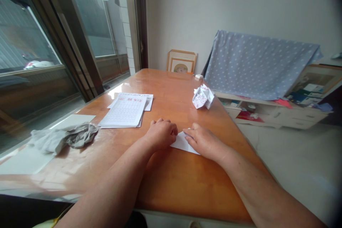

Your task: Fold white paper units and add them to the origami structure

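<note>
Two bare forearms [114, 181] reach in from the bottom of the head view over a glossy brown table [173, 188]. Between the hands lies a piece of white paper [183, 143], flat on the wood near the person. The left hand [162, 133] has its fingers curled inward at the paper's left end; whether they pinch it cannot be told. The right hand [205, 142] rests on the paper's right part, fingers bent and close together, thumb slightly apart; any grip is unclear. Beyond it sits a bundle of folded, printed paper [203, 97]. Printed sheets [124, 112] lie stacked to the left, near a rumpled grey cloth [81, 136].
</note>
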`<state>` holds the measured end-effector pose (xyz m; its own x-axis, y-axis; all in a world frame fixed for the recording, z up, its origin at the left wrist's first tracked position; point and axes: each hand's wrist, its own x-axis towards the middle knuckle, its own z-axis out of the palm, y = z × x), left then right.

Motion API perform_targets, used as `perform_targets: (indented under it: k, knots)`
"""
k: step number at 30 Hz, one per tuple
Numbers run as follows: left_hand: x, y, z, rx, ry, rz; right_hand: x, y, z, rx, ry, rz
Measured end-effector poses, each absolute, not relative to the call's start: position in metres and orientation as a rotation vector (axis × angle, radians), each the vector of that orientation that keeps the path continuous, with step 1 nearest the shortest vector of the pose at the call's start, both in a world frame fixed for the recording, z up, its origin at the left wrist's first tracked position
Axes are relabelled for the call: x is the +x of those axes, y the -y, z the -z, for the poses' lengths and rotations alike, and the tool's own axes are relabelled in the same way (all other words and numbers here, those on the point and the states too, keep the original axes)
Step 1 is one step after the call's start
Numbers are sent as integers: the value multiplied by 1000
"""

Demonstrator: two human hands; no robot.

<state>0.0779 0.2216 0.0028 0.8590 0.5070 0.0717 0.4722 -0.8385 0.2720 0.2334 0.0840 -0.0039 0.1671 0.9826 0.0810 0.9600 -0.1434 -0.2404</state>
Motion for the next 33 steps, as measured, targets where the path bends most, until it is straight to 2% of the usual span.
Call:
perform_targets:
  k: [12,23,33]
  knots:
    - [78,-224,-3,2821,-705,-200,259,-91,18,-2043,1713,-342]
    - [91,-216,-3,2932,-491,-264,258,-94,19,-2017,1728,-304]
    - [93,-214,-7,3018,-520,-214,258,-94,16,-2022,1727,-296]
